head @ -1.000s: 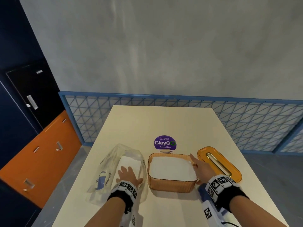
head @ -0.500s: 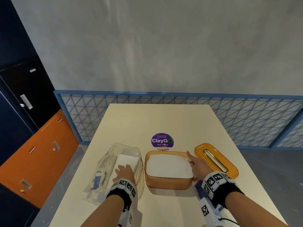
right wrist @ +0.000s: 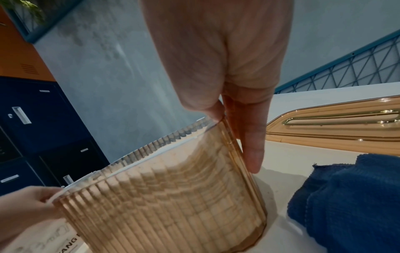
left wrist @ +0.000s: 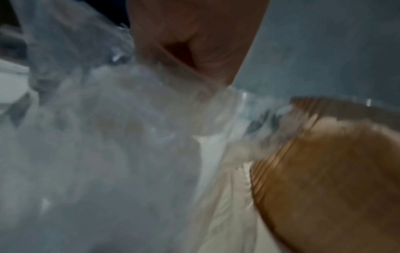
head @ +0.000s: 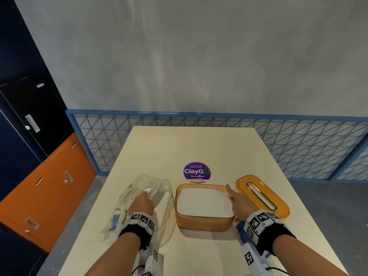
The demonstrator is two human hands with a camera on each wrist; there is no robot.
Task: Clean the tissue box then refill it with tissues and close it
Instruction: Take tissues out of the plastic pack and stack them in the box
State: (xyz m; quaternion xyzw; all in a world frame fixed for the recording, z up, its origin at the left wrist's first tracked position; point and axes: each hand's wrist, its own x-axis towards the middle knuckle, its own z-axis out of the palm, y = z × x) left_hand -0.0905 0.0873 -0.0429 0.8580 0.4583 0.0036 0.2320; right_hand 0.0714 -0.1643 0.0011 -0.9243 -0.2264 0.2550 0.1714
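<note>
The amber ribbed tissue box [head: 203, 223] stands open on the table, filled with a white tissue stack [head: 205, 202]. Its amber lid [head: 260, 196] with a gold slot lies to the right. My right hand [head: 237, 204] holds the box's right wall, thumb [right wrist: 205, 102] at the rim and fingers [right wrist: 253, 145] down the outside. Left of the box lies a clear plastic tissue wrapper [head: 159, 196]. My left hand [head: 142, 202] is on it with curled fingers gripping the plastic. The left wrist view is blurred, showing crumpled wrapper [left wrist: 108, 145] beside the box [left wrist: 324, 171].
A blue cloth [right wrist: 346, 196] lies on the table [head: 179, 148] just right of the box, near my right wrist. A purple round sticker [head: 196, 170] is behind the box. Orange and dark lockers [head: 49, 186] stand to the left, with a blue lattice railing [head: 298, 140] behind.
My left hand went from lying flat on the wrapper to curling its fingers into the plastic. The right hand stays at the box's right wall.
</note>
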